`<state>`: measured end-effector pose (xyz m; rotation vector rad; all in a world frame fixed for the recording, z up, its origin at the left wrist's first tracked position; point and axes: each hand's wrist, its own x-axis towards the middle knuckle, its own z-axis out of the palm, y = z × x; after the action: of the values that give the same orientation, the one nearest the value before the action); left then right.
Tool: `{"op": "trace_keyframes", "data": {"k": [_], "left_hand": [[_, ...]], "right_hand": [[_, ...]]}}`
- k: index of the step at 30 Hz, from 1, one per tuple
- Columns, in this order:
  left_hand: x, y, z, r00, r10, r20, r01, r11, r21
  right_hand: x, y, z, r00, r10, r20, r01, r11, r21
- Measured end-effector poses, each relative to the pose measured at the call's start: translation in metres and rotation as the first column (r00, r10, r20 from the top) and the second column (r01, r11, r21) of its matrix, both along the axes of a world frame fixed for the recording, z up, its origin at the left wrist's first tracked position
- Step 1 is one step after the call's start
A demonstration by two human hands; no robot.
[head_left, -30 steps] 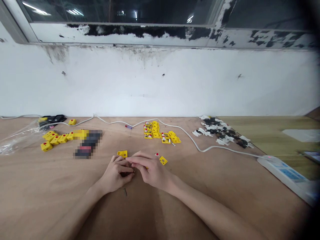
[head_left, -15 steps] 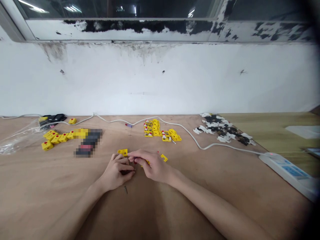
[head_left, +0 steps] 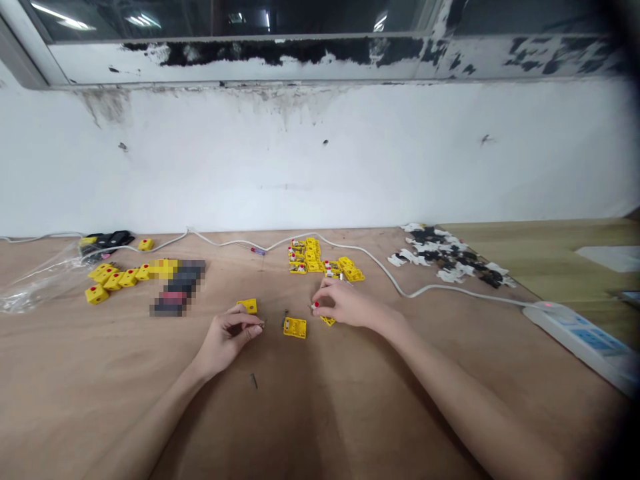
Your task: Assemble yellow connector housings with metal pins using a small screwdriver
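My left hand [head_left: 229,337] rests on the wooden table [head_left: 125,400] with fingers curled, pinching a tiny dark part at its fingertips. A yellow square housing [head_left: 295,327] lies between my hands, free on the table. My right hand [head_left: 343,305] has its fingers closed over a small red-and-white piece, beside a yellow lid [head_left: 328,321]. Another yellow block [head_left: 247,306] sits just beyond my left hand. A small dark screw [head_left: 253,381] lies near my left wrist.
A cluster of yellow parts [head_left: 320,261] lies beyond my right hand. More yellow blocks [head_left: 113,279] are at the left, near a clear bag [head_left: 35,283]. Black and white pieces [head_left: 447,259] are piled at the right. A white cable [head_left: 400,290] runs to a power strip [head_left: 580,333].
My hands have parted. The right hand moved right and away to the small red-and-white piece, leaving the yellow housing on the table between the hands. The left hand stayed put.
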<state>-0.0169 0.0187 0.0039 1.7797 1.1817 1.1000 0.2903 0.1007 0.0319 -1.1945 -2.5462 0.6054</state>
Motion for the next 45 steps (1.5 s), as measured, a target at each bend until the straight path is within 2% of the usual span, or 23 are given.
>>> {"op": "trace_keyframes", "data": {"k": [2,5,10,14,20,36,41,45], "left_hand": [[0.001,0.000,0.001,0.996,0.018,0.083,-0.018,1.000,-0.010],[0.003,-0.002,0.005,0.988,0.036,0.149,-0.032,0.999,-0.026],[0.007,-0.008,0.009,0.983,0.061,0.171,-0.048,0.996,-0.078],[0.010,-0.012,0.006,0.981,0.057,0.183,-0.043,0.996,-0.080],[0.013,-0.015,0.006,0.979,0.067,0.195,-0.058,0.997,-0.050],[0.021,-0.020,0.015,0.990,0.050,0.129,-0.059,0.996,0.060],[0.020,-0.020,0.015,0.996,0.059,0.069,-0.066,0.993,0.095],[0.026,-0.017,0.010,0.998,0.052,-0.022,-0.050,0.996,0.070]], "right_hand": [[-0.001,0.001,-0.006,0.999,0.000,-0.032,0.001,1.000,0.022],[-0.008,-0.001,-0.005,0.990,0.001,-0.142,0.004,0.999,0.038],[-0.037,-0.027,0.013,0.905,-0.013,-0.426,0.008,1.000,-0.014],[-0.062,-0.055,0.024,0.832,0.110,-0.544,-0.078,0.994,0.081],[-0.075,-0.070,0.018,0.839,0.199,-0.506,-0.115,0.974,0.193],[-0.080,-0.071,0.006,0.856,0.184,-0.483,-0.071,0.968,0.242],[-0.077,-0.069,0.008,0.851,0.187,-0.490,-0.129,0.980,0.151],[-0.071,-0.061,0.008,0.876,0.075,-0.476,-0.093,0.996,-0.015]]}}
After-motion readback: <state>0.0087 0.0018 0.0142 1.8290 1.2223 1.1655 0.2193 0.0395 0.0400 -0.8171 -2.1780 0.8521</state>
